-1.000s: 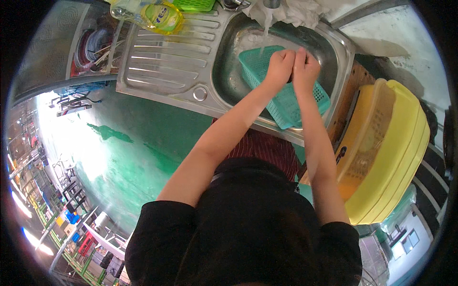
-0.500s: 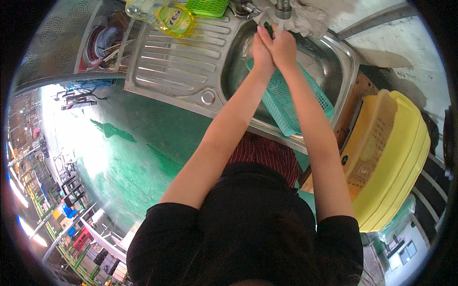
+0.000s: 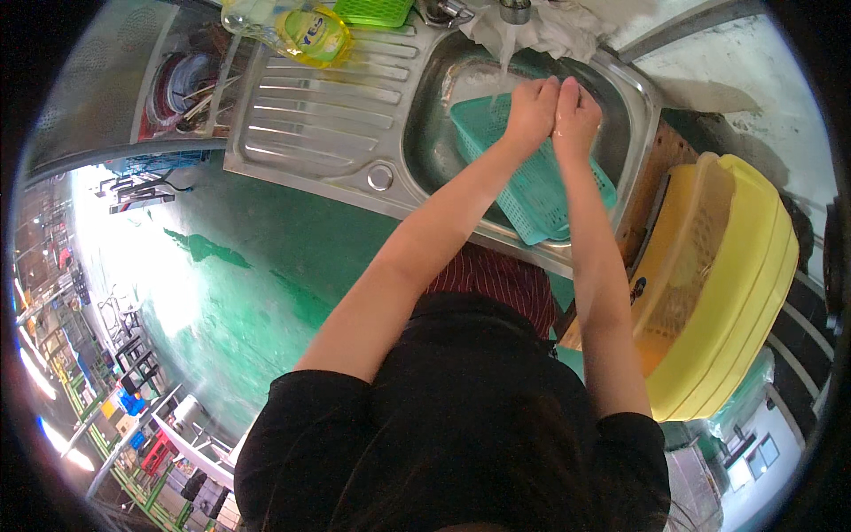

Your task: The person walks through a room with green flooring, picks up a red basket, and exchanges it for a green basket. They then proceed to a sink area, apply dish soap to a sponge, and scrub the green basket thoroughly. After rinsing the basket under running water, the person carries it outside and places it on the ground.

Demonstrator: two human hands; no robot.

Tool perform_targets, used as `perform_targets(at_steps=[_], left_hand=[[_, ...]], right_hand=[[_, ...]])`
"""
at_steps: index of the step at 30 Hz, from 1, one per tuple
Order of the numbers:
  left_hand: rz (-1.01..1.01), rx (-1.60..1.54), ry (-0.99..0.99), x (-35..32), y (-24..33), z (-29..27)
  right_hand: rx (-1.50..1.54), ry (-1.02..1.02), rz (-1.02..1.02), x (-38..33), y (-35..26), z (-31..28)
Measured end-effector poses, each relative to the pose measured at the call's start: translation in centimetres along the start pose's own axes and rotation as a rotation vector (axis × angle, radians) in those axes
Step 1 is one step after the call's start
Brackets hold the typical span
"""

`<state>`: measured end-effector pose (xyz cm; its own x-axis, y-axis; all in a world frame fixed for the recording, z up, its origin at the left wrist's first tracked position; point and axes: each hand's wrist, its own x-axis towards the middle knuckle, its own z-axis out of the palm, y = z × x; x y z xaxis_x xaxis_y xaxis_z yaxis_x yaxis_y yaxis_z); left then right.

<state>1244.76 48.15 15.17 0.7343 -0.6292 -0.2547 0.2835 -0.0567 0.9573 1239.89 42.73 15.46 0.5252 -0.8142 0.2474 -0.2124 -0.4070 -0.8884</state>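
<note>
Above the steel sink (image 3: pixel 434 151), my left hand (image 3: pixel 532 113) and my right hand (image 3: pixel 576 120) are side by side and touching, wet, with curled fingers. Whatever lies between them is hidden by the hands. Below them a turquoise perforated plastic basket (image 3: pixel 532 199) slants across the sink. From the tap (image 3: pixel 514 11) at the far edge, a stream of water (image 3: pixel 507 49) falls to the left of my hands, near the basket's far end.
On the ribbed drainboard (image 3: pixel 328 111) lies a bottle of yellow liquid (image 3: pixel 310 35) beside a bright green plastic basket (image 3: pixel 372 9). Crumpled whitish cloth (image 3: pixel 567 35) sits behind the sink. A large yellow tub (image 3: pixel 753 266) stands at the right, with another perforated basket (image 3: pixel 700 257) inside.
My hands have come out from under the tap, moving right and nearer, over the basket. The dark green thing that showed at my fingers is no longer visible. The water stream now shows plainly.
</note>
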Motion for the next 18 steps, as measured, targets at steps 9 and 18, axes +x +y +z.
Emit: perform_targets(at_steps=[9, 18], left_hand=[[0.26, 0.063, 0.441, -3.1, -1.9, -0.2], [-0.055, -0.187, 0.207, -4.6, -0.8, -6.5]], right_hand=[[-0.099, 0.103, 0.022, -2.2, -2.1, 0.3], [-0.13, -0.561, 0.031, -2.2, -5.4, 4.9]])
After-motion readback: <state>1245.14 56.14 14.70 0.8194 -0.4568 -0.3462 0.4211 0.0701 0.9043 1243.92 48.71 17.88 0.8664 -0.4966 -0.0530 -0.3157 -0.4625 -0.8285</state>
